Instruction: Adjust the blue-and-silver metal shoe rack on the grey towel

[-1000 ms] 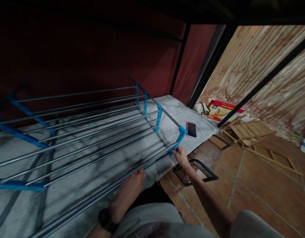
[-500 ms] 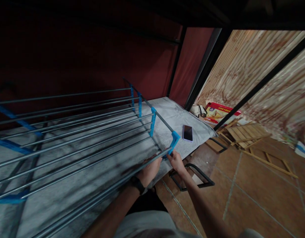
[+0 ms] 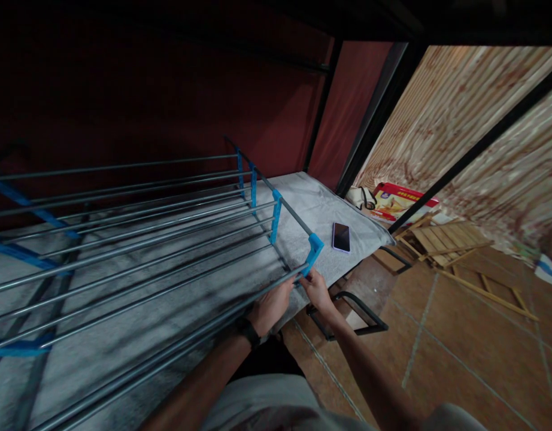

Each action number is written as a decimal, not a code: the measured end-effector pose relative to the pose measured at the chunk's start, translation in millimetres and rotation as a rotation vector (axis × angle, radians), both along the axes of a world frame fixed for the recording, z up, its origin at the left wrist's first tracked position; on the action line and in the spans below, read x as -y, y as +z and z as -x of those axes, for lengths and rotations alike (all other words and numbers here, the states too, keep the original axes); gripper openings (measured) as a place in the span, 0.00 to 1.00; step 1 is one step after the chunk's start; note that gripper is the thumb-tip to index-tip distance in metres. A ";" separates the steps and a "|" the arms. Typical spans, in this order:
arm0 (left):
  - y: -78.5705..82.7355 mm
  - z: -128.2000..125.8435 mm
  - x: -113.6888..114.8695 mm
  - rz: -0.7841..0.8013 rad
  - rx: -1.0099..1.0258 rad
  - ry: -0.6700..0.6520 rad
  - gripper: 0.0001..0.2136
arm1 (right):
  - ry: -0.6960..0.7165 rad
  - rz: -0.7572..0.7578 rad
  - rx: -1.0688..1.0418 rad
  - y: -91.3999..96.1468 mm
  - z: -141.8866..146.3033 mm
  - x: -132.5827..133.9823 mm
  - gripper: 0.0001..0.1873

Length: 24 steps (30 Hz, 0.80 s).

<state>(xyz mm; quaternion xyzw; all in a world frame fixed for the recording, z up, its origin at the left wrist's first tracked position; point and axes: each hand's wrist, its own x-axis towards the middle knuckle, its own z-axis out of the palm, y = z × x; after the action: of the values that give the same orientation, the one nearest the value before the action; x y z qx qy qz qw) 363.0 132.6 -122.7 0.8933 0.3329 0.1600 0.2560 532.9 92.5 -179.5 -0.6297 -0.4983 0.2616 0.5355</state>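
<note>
A metal rack (image 3: 181, 230) of grey rods joined by blue plastic connectors stretches across the bed-like surface, looking like a clothes drying rack. At its near right corner is a blue corner connector (image 3: 311, 254). My left hand (image 3: 272, 306), with a dark watch on the wrist, is closed around the end of the front rod, just left of that connector. My right hand (image 3: 317, 290) pinches the connector's lower end from the right. The fingertips of both hands almost meet and are partly hidden beneath the rod.
A phone (image 3: 341, 237) lies on the grey sheet (image 3: 303, 197) beyond the corner. Black metal frames (image 3: 361, 314) stand below the edge at right. Farther off are a red and yellow box (image 3: 399, 200) and a folded wooden chair or rack (image 3: 455, 242) on the tiled floor (image 3: 442, 365).
My left hand has shifted slightly up along the rod, its fingertips closer to the corner connector. My right hand stays at the connector. The view has moved a little.
</note>
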 end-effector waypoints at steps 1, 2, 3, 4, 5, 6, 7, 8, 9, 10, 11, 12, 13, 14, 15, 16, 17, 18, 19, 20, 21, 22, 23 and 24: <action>-0.3 0.6 0.7 -0.005 -0.004 0.006 0.21 | -0.003 0.000 0.015 -0.6 0.8 0.5 0.12; -0.4 1.0 1.3 -0.011 -0.012 0.011 0.21 | -0.008 -0.003 0.033 -1.3 1.5 0.9 0.12; -0.5 1.2 1.8 -0.016 -0.023 0.015 0.21 | -0.017 -0.006 0.052 -2.1 2.2 1.4 0.12; -0.5 1.3 2.3 -0.018 -0.033 0.019 0.20 | -0.025 -0.008 0.070 -3.1 2.9 1.8 0.12; -0.5 1.3 2.7 -0.021 -0.042 0.021 0.20 | -0.031 -0.008 0.083 -4.3 3.6 2.4 0.12; -0.5 1.2 2.9 -0.024 -0.051 0.023 0.20 | -0.032 -0.009 0.093 -5.5 4.2 3.0 0.12; -0.7 1.0 3.1 -0.029 -0.058 0.025 0.20 | -0.028 -0.009 0.098 -6.8 4.8 3.6 0.12; -1.0 0.9 3.3 -0.038 -0.065 0.028 0.20 | -0.022 -0.009 0.102 -8.0 5.3 4.3 0.13; -1.5 0.9 3.5 -0.048 -0.070 0.030 0.20 | -0.015 -0.009 0.105 -9.3 5.7 4.9 0.13; -2.0 1.1 3.7 -0.058 -0.073 0.028 0.21 | -0.011 -0.005 0.107 -10.4 5.9 5.5 0.13; -2.5 1.4 4.0 -0.067 -0.075 0.027 0.21 | -0.011 0.002 0.107 -11.4 6.0 6.1 0.12; -2.9 1.9 4.4 -0.072 -0.079 0.026 0.21 | -0.013 0.010 0.106 -12.3 6.2 6.5 0.12; -3.0 2.5 4.7 -0.075 -0.084 0.023 0.21 | -0.018 0.019 0.104 -13.0 6.3 6.9 0.11; -2.7 3.0 4.9 -0.076 -0.088 0.018 0.21 | -0.024 0.027 0.098 -13.4 6.7 7.1 0.11; -1.9 3.2 5.0 -0.078 -0.091 0.016 0.21 | -0.032 0.033 0.091 -13.6 7.2 7.3 0.11; -0.7 3.0 4.9 -0.081 -0.094 0.018 0.21 | -0.037 0.037 0.082 -13.6 7.9 7.3 0.10; 1.0 2.4 4.7 -0.082 -0.102 0.021 0.21 | -0.041 0.039 0.072 -13.3 8.9 7.3 0.10; 3.0 1.2 4.6 -0.078 -0.120 0.028 0.21 | -0.041 0.039 0.059 -12.8 10.1 7.3 0.10; 5.2 -0.2 5.0 -0.069 -0.151 0.036 0.21 | -0.038 0.038 0.042 -12.2 11.2 7.4 0.10; 7.7 -1.5 6.2 -0.058 -0.188 0.042 0.21 | -0.034 0.035 0.015 -11.5 12.1 7.6 0.11; 10.3 -2.2 8.9 -0.051 -0.225 0.046 0.21 | -0.030 0.028 -0.022 -10.8 12.4 8.1 0.12; 13.2 -1.7 13.5 -0.055 -0.256 0.050 0.21 | -0.023 0.021 -0.072 -10.2 11.7 8.8 0.13; 16.7 0.5 20.2 -0.073 -0.279 0.059 0.21 | -0.009 0.013 -0.133 -9.8 9.7 9.7 0.15; 21.3 4.8 29.1 -0.101 -0.291 0.070 0.21 | 0.012 0.007 -0.200 -9.6 6.0 10.7 0.17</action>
<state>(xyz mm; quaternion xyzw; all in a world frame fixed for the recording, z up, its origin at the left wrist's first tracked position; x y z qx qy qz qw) 358.1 103.5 -101.5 0.9067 0.3888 0.0541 0.1541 526.9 81.8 -189.2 -0.5993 -0.4452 0.3281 0.5787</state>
